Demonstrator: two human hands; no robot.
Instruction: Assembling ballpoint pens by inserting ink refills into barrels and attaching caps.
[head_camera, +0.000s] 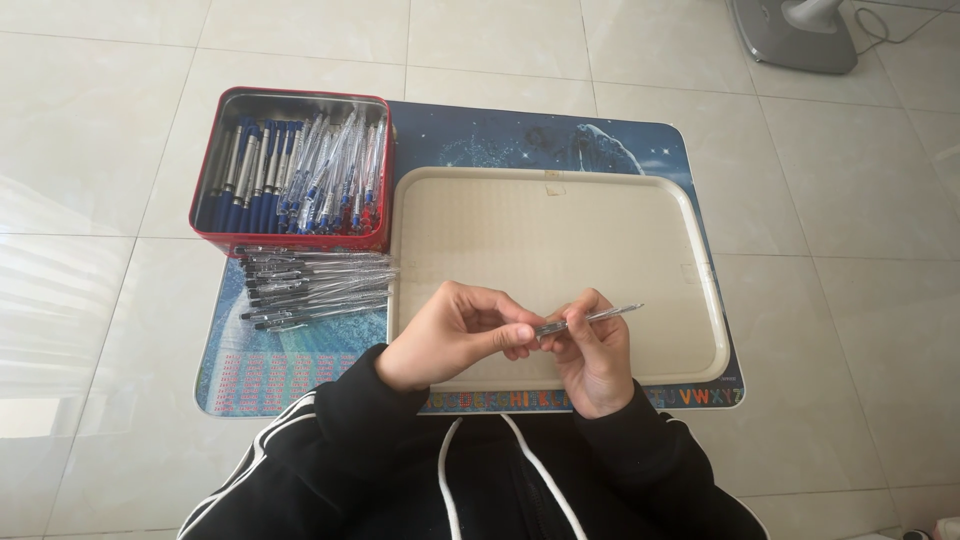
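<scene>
Low centre of frame, above the cream plastic tray (560, 215): left hand (450, 335) and right hand (597, 352) each pinch one slim clear ballpoint pen (590, 318), held level between fingertips for steady grip. Upper left, red tin (290, 240) holds more pens; a loose row (315, 288) lies below it.

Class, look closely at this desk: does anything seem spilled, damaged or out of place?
Nothing stands out. Pens fill the red tin, clear pen barrels lie bundled beside the cream tray, and both hands hold one pen.
</scene>
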